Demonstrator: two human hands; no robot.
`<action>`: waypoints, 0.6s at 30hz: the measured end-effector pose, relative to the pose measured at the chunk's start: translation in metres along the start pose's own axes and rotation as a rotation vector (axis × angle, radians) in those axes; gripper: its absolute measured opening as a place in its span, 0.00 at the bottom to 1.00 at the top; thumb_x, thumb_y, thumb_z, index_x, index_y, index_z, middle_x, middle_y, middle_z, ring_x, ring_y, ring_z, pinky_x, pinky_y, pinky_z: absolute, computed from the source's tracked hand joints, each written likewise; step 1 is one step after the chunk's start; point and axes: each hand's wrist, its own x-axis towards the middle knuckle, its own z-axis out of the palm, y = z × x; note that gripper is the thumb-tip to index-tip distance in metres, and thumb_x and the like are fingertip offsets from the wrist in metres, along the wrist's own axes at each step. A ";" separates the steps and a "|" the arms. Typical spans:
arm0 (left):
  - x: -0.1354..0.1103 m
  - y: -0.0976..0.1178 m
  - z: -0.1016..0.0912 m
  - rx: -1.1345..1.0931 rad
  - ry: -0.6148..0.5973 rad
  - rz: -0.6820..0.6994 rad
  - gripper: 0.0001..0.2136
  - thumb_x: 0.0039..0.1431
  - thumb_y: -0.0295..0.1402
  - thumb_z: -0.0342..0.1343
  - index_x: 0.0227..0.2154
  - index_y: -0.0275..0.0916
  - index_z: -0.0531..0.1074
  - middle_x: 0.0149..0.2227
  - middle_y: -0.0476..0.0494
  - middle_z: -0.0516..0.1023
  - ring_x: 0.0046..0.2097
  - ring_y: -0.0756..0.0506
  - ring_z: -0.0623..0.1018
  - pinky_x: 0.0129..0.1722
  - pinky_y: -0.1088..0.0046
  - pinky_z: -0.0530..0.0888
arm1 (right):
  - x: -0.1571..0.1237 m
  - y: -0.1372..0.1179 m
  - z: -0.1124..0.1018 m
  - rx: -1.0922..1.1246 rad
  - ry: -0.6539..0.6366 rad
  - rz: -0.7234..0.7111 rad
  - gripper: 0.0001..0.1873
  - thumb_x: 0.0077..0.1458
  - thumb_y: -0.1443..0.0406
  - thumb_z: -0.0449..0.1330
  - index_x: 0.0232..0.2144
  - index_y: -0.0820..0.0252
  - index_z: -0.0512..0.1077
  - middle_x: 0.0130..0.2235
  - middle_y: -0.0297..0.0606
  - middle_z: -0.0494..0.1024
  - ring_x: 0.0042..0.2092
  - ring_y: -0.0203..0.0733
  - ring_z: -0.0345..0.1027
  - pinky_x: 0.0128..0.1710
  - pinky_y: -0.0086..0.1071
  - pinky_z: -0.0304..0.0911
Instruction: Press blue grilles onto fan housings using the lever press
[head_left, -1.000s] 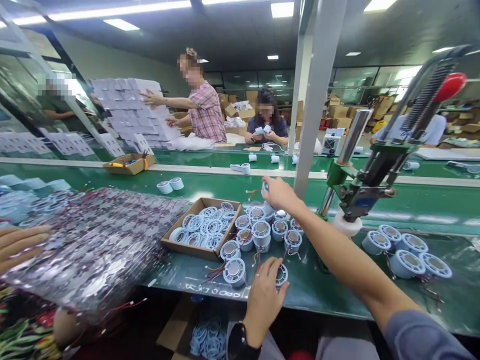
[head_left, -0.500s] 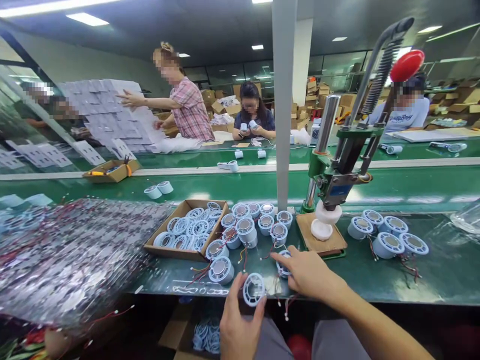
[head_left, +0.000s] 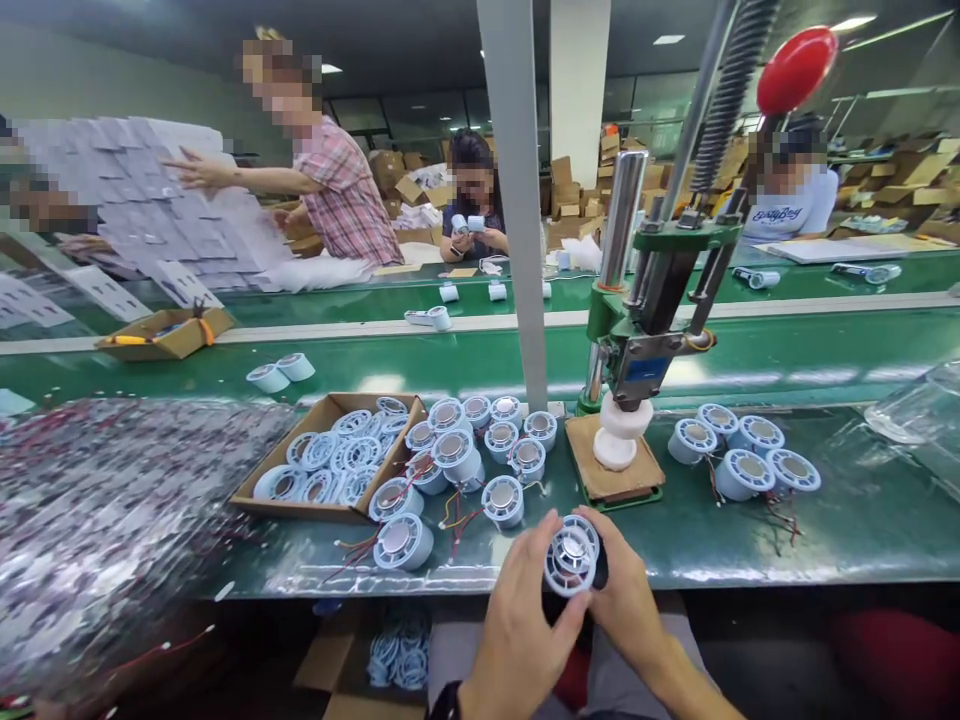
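Both my hands meet at the near edge of the green bench, closed around one small round white speaker part (head_left: 571, 553) with a metal centre. My left hand (head_left: 521, 625) grips it from the left, thumb up beside its rim. My right hand (head_left: 626, 600) holds it from the right and behind. Just beyond them lie several similar round white parts with red and black wires (head_left: 457, 460). A cardboard tray of white ring grilles (head_left: 330, 465) sits to the left of those.
A green hand press with a red knob (head_left: 652, 300) stands on a wooden pad right of centre. More white parts (head_left: 742, 455) lie to its right. A shiny plastic sheet (head_left: 112, 510) covers the left. Other people work across the conveyor (head_left: 465, 350). A grey post (head_left: 517, 200) rises mid-bench.
My right hand drew back from the far pile to the bench edge. My left hand lifted a white ring, and both hands now hold one part together.
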 end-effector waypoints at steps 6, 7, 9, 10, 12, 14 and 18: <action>0.032 0.004 0.007 0.028 -0.237 -0.041 0.33 0.51 0.21 0.54 0.63 0.36 0.60 0.56 0.33 0.74 0.58 0.36 0.72 0.56 0.50 0.73 | -0.008 -0.005 0.015 0.003 0.206 -0.001 0.27 0.58 0.66 0.58 0.59 0.61 0.60 0.47 0.49 0.80 0.46 0.49 0.79 0.42 0.38 0.77; 0.032 0.003 0.006 0.026 -0.247 -0.041 0.33 0.51 0.20 0.54 0.63 0.37 0.59 0.56 0.33 0.74 0.58 0.36 0.71 0.56 0.50 0.73 | -0.008 -0.005 0.015 0.005 0.222 -0.003 0.27 0.59 0.65 0.58 0.59 0.60 0.60 0.47 0.49 0.80 0.46 0.49 0.79 0.42 0.39 0.77; 0.032 0.003 0.004 0.014 -0.259 -0.012 0.33 0.52 0.20 0.53 0.63 0.38 0.58 0.56 0.35 0.74 0.58 0.37 0.71 0.56 0.51 0.73 | -0.008 -0.005 0.016 0.011 0.242 -0.002 0.26 0.60 0.63 0.58 0.59 0.61 0.60 0.46 0.48 0.80 0.45 0.48 0.79 0.41 0.38 0.77; 0.032 0.003 0.003 0.005 -0.265 0.009 0.34 0.52 0.20 0.53 0.63 0.38 0.57 0.56 0.35 0.74 0.57 0.37 0.71 0.57 0.51 0.72 | -0.007 -0.006 0.016 0.012 0.249 -0.001 0.26 0.61 0.62 0.57 0.60 0.61 0.60 0.46 0.49 0.80 0.45 0.48 0.79 0.41 0.38 0.77; 0.032 0.002 0.002 -0.018 -0.272 0.043 0.34 0.53 0.19 0.52 0.64 0.40 0.56 0.56 0.37 0.74 0.57 0.38 0.70 0.57 0.53 0.72 | -0.006 -0.006 0.016 0.010 0.263 0.001 0.26 0.62 0.61 0.57 0.60 0.61 0.59 0.45 0.49 0.80 0.44 0.48 0.79 0.40 0.38 0.78; 0.034 0.001 0.000 -0.047 -0.272 0.064 0.34 0.53 0.18 0.51 0.64 0.41 0.55 0.56 0.38 0.73 0.58 0.40 0.69 0.57 0.56 0.72 | -0.005 -0.007 0.017 0.005 0.277 0.001 0.26 0.62 0.61 0.58 0.60 0.61 0.59 0.45 0.49 0.80 0.43 0.48 0.79 0.39 0.39 0.78; 0.041 -0.004 -0.009 -0.118 -0.365 0.103 0.35 0.51 0.17 0.51 0.63 0.43 0.56 0.56 0.39 0.72 0.59 0.42 0.67 0.59 0.60 0.70 | -0.005 -0.006 0.021 -0.001 0.286 -0.007 0.27 0.61 0.61 0.58 0.60 0.61 0.60 0.45 0.49 0.80 0.44 0.49 0.79 0.39 0.40 0.77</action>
